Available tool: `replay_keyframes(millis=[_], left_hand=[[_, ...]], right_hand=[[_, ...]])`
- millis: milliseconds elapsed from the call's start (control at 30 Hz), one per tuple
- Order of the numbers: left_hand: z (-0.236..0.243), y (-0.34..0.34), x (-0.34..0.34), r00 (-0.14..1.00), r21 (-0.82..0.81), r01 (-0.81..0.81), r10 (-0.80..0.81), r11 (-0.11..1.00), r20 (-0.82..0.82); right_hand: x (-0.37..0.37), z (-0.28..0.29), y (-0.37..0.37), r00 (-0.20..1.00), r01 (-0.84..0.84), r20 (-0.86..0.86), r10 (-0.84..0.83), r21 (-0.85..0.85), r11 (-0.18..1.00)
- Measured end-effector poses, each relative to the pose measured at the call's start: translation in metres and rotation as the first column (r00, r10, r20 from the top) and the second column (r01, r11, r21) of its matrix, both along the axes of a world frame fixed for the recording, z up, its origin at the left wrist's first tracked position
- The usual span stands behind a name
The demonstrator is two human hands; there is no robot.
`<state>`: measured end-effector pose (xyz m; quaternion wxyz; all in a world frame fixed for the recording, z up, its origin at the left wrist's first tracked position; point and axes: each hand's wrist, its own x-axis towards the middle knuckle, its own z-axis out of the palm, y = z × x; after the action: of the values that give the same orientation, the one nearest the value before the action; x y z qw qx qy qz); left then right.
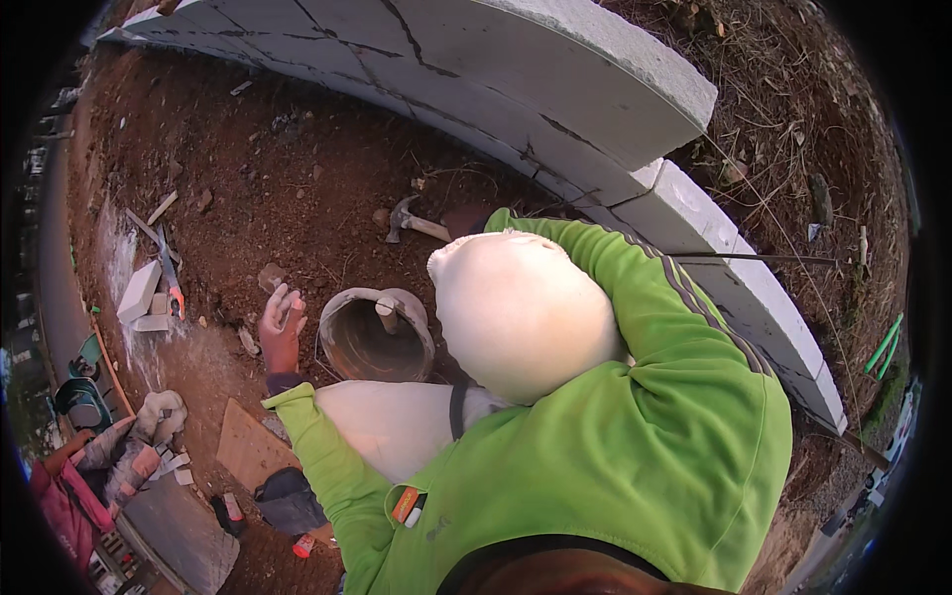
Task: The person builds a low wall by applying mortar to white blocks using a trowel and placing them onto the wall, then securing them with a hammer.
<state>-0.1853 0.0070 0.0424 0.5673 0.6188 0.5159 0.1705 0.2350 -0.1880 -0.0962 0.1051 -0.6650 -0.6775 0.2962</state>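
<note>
My left hand [283,330] is raised beside the bucket, fingers apart and slightly bent, with pale dust on the fingertips and nothing in it. Right of it stands a grey, mortar-smeared bucket [342,307]. A round, pale handle end [386,312] sticks up inside the bucket; what it belongs to is hidden. Beyond my bent knee, in shadow by the wall, my right hand [466,219] is closed around the handle of a claw hammer [412,222]. The knee hides part of that hand. The hammer's head is close to the soil.
A curved wall of grey blocks [476,109] runs along the far and right side. Cut block pieces [140,291] and an orange-handled saw [176,293] lie at left. A brown board [253,446] and dark cloth [288,499] lie lower left, near another person [79,496].
</note>
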Motion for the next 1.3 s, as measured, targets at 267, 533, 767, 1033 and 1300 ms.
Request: replay_keyframes(millis=[267,533,767,1033,1300], left_hand=[[0.030,0.023,0.075,0.982,0.275,0.110,-0.148,0.955,0.121],[0.201,-0.045,0.341,0.620,0.876,0.477,-0.734,0.071,-0.278],[0.180,-0.097,0.457,0.612,0.775,0.515,-0.475,-0.367,-0.632],[0.161,-0.085,0.463,0.606,0.803,0.483,-0.527,-0.351,-0.595],[0.158,-0.080,0.467,0.601,0.803,0.470,-0.533,-0.367,-0.596]], right_hand=[[0.001,0.043,-0.030,0.937,0.238,-0.286,-0.199,0.110,0.965],[-0.020,0.130,-0.235,0.663,0.727,-0.311,-0.681,0.482,0.489],[-0.044,0.184,-0.260,-0.313,0.901,-0.790,-0.527,-0.423,0.098],[-0.056,0.217,-0.253,-0.570,0.791,-0.729,-0.379,-0.612,-0.009],[-0.039,0.224,-0.196,-0.576,0.802,-0.777,-0.253,-0.598,0.011]])
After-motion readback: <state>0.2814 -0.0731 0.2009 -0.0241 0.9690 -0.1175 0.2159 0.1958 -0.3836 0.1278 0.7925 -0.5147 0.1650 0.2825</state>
